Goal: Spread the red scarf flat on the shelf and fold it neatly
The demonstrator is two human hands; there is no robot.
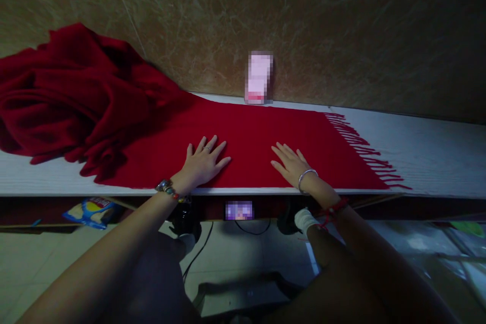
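A red fringed scarf (246, 136) lies along the white tabletop. Its right part is spread flat, with the tassels (364, 149) pointing right, while the left part is heaped in loose folds (72, 96). My left hand (203, 162) rests palm down on the flat cloth near the front edge, fingers spread. Farther right, my right hand (292, 162) also lies flat on the scarf, its fingers stretched out toward the upper left. Neither hand grips the fabric. Bracelets circle both wrists, and a ring sits on a left finger.
Behind the scarf, a small pinkish box-like thing (258, 78), blurred out, stands against the brown marbled wall (341, 35). Below the table edge are a blue snack bag (91, 211) and a lit phone screen (239, 210). A dark cable (207, 243) hangs near my feet.
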